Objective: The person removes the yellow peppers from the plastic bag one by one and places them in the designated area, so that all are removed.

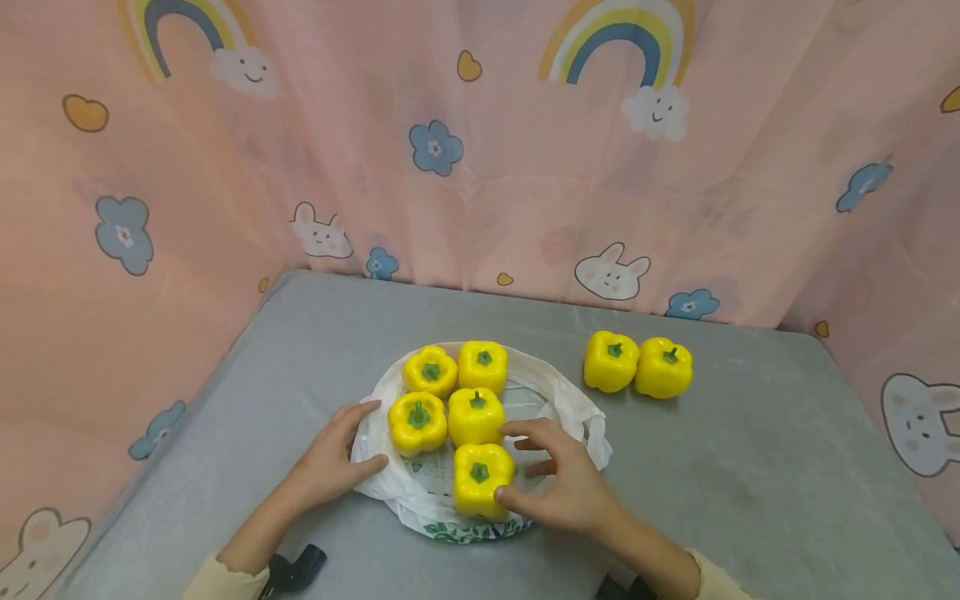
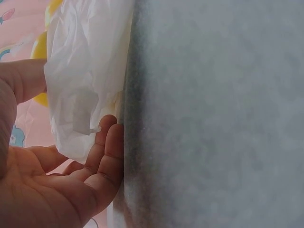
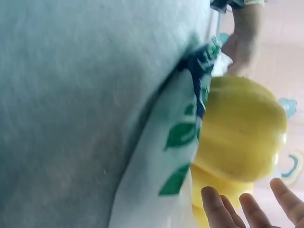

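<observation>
A white plastic bag (image 1: 581,408) with green leaf print lies spread in a round shape on the grey table, its rim rolled outward. Several yellow bell peppers (image 1: 417,422) sit inside it, green stems up. At the bag's left side my left hand (image 1: 330,457) holds the rim, thumb over the edge and fingers outside, as the left wrist view shows. My right hand (image 1: 566,483) is over the bag's right front with fingers spread. Its thumb is right at the nearest bell pepper (image 1: 482,492), and the index fingertip is by the middle pepper (image 1: 476,417).
Two more yellow bell peppers (image 1: 637,365) stand side by side on the table, behind and right of the bag. A pink curtain (image 1: 510,183) with rainbows and rabbits surrounds the grey table (image 1: 750,475) at the back and sides.
</observation>
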Demonstrator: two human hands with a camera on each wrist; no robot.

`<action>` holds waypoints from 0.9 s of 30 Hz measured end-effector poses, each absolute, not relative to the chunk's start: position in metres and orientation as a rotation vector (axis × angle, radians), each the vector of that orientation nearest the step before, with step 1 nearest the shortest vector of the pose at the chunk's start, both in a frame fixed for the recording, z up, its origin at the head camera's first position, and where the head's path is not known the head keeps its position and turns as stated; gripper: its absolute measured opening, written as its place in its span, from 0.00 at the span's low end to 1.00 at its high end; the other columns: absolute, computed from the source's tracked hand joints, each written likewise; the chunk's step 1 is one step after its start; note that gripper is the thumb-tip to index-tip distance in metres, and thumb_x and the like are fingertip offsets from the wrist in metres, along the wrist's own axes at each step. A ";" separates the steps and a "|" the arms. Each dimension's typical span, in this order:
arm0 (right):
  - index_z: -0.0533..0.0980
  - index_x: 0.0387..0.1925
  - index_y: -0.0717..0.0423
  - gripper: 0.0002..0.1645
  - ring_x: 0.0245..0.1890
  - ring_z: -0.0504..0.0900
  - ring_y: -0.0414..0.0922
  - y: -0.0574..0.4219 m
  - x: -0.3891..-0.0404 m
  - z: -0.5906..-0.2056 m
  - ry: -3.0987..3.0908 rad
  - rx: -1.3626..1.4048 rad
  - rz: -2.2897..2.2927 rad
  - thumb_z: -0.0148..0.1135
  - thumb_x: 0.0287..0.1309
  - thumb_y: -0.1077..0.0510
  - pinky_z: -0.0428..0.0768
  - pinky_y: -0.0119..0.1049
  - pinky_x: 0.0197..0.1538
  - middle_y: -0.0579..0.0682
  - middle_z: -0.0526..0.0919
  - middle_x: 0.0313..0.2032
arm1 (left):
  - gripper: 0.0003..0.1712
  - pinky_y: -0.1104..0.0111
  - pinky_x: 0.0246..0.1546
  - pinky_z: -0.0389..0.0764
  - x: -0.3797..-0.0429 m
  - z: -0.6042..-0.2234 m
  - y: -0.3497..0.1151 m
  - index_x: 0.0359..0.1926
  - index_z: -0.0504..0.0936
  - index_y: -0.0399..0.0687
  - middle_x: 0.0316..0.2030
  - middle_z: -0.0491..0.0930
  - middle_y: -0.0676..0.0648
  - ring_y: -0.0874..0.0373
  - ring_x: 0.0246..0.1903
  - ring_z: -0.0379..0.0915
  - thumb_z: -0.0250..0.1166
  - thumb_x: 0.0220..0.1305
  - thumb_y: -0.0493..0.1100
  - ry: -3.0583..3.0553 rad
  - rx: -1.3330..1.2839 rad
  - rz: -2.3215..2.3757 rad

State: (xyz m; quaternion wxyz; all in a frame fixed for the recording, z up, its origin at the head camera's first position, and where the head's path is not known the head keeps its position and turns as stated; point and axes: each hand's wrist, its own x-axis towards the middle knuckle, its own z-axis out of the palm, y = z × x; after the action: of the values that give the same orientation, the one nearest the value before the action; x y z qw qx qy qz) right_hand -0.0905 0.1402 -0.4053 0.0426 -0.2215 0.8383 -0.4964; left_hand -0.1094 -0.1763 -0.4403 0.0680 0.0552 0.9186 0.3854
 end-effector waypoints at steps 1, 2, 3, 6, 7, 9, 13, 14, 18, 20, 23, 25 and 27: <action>0.73 0.56 0.46 0.36 0.49 0.80 0.53 0.139 -0.090 -0.406 2.568 -0.677 -1.504 0.76 0.43 0.50 0.86 0.39 0.40 0.46 0.78 0.54 | 0.42 0.45 0.63 0.69 -0.109 -0.440 -0.176 0.69 0.64 0.44 0.66 0.64 0.36 0.38 0.66 0.62 0.70 0.54 0.42 2.766 0.168 1.164; 0.73 0.56 0.46 0.36 0.49 0.80 0.52 0.137 -0.089 -0.407 2.573 -0.680 -1.488 0.76 0.43 0.50 0.86 0.38 0.39 0.45 0.77 0.53 | 0.42 0.45 0.63 0.68 -0.110 -0.441 -0.177 0.69 0.64 0.44 0.66 0.64 0.36 0.38 0.66 0.61 0.70 0.54 0.43 2.768 0.169 1.163; 0.73 0.56 0.45 0.37 0.49 0.80 0.51 0.136 -0.089 -0.407 2.574 -0.676 -1.478 0.77 0.42 0.49 0.86 0.37 0.39 0.44 0.77 0.53 | 0.42 0.45 0.63 0.68 -0.110 -0.441 -0.177 0.69 0.64 0.44 0.66 0.64 0.36 0.38 0.66 0.61 0.70 0.54 0.43 2.770 0.170 1.162; 0.73 0.56 0.44 0.38 0.50 0.79 0.49 0.132 -0.088 -0.409 2.580 -0.674 -1.452 0.78 0.41 0.47 0.85 0.35 0.39 0.44 0.77 0.53 | 0.42 0.45 0.63 0.68 -0.110 -0.441 -0.177 0.69 0.64 0.44 0.66 0.64 0.36 0.38 0.66 0.61 0.70 0.54 0.43 2.776 0.171 1.155; 0.73 0.56 0.43 0.38 0.50 0.79 0.48 0.132 -0.087 -0.409 2.580 -0.672 -1.444 0.78 0.40 0.47 0.85 0.35 0.39 0.43 0.77 0.53 | 0.42 0.45 0.63 0.69 -0.110 -0.440 -0.177 0.69 0.64 0.44 0.66 0.64 0.36 0.38 0.66 0.61 0.70 0.54 0.42 2.779 0.171 1.153; 0.73 0.56 0.43 0.38 0.50 0.79 0.48 0.130 -0.087 -0.410 2.575 -0.666 -1.439 0.78 0.39 0.47 0.85 0.35 0.39 0.43 0.76 0.52 | 0.42 0.45 0.63 0.69 -0.110 -0.440 -0.176 0.69 0.64 0.43 0.66 0.64 0.36 0.38 0.66 0.62 0.70 0.54 0.42 2.779 0.171 1.153; 0.74 0.54 0.42 0.38 0.49 0.78 0.47 0.129 -0.086 -0.413 2.583 -0.673 -1.429 0.80 0.37 0.47 0.85 0.34 0.39 0.43 0.76 0.51 | 0.42 0.45 0.63 0.68 -0.110 -0.440 -0.176 0.69 0.64 0.43 0.66 0.64 0.36 0.38 0.66 0.61 0.70 0.54 0.42 2.777 0.172 1.153; 0.74 0.54 0.42 0.38 0.49 0.78 0.47 0.128 -0.086 -0.413 2.583 -0.677 -1.429 0.80 0.37 0.47 0.85 0.34 0.39 0.44 0.76 0.51 | 0.42 0.45 0.63 0.68 -0.110 -0.440 -0.176 0.69 0.64 0.43 0.66 0.64 0.36 0.38 0.66 0.61 0.70 0.54 0.42 2.776 0.170 1.153; 0.73 0.54 0.41 0.38 0.49 0.77 0.45 0.127 -0.085 -0.415 2.576 -0.677 -1.423 0.80 0.37 0.47 0.85 0.32 0.39 0.44 0.76 0.51 | 0.42 0.46 0.63 0.69 -0.109 -0.442 -0.176 0.69 0.63 0.44 0.66 0.63 0.36 0.38 0.66 0.62 0.70 0.54 0.43 2.778 0.163 1.149; 0.73 0.54 0.41 0.38 0.49 0.77 0.45 0.127 -0.085 -0.416 2.567 -0.671 -1.422 0.80 0.37 0.47 0.85 0.31 0.39 0.44 0.76 0.51 | 0.43 0.46 0.62 0.70 -0.109 -0.443 -0.176 0.69 0.63 0.44 0.66 0.64 0.36 0.38 0.66 0.62 0.71 0.54 0.42 2.783 0.160 1.146; 0.73 0.54 0.42 0.38 0.50 0.77 0.46 0.126 -0.086 -0.417 2.557 -0.664 -1.426 0.80 0.38 0.47 0.84 0.29 0.39 0.44 0.76 0.51 | 0.43 0.46 0.62 0.71 -0.109 -0.443 -0.176 0.69 0.63 0.44 0.66 0.64 0.36 0.38 0.66 0.63 0.71 0.54 0.42 2.789 0.161 1.144; 0.73 0.53 0.42 0.37 0.50 0.77 0.46 0.126 -0.086 -0.417 2.551 -0.664 -1.434 0.79 0.38 0.48 0.83 0.27 0.39 0.44 0.76 0.51 | 0.42 0.46 0.62 0.71 -0.109 -0.442 -0.176 0.69 0.64 0.44 0.65 0.64 0.36 0.38 0.65 0.63 0.71 0.54 0.42 2.790 0.163 1.146; 0.73 0.53 0.42 0.37 0.50 0.77 0.46 0.126 -0.085 -0.416 2.547 -0.670 -1.444 0.79 0.38 0.50 0.83 0.27 0.39 0.44 0.76 0.51 | 0.42 0.46 0.61 0.71 -0.108 -0.442 -0.176 0.69 0.64 0.44 0.65 0.64 0.36 0.38 0.65 0.63 0.71 0.54 0.42 2.788 0.157 1.146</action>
State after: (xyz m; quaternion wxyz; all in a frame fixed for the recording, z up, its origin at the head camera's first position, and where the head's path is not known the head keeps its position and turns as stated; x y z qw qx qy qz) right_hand -0.0855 0.1264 -0.4163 0.0688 -0.2225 0.8460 -0.4797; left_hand -0.1082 -0.1757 -0.4416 0.0616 0.0520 0.9219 0.3790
